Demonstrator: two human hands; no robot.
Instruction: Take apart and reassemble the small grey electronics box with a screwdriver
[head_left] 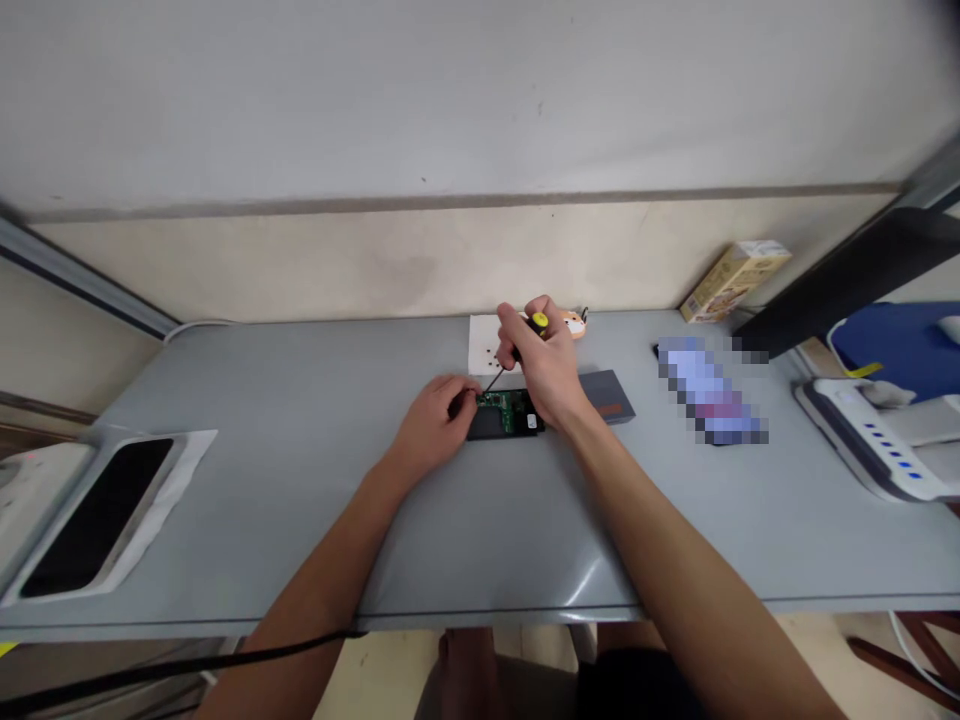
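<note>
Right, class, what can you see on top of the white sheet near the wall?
Small dark pieces, perhaps screws, dot the white sheet. The right hand, gripping a yellow-topped screwdriver, covers its right side, so whatever lies there cannot be seen.

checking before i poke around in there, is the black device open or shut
Open: the black device has its green circuit board exposed below the screwdriver in the right hand.
</note>
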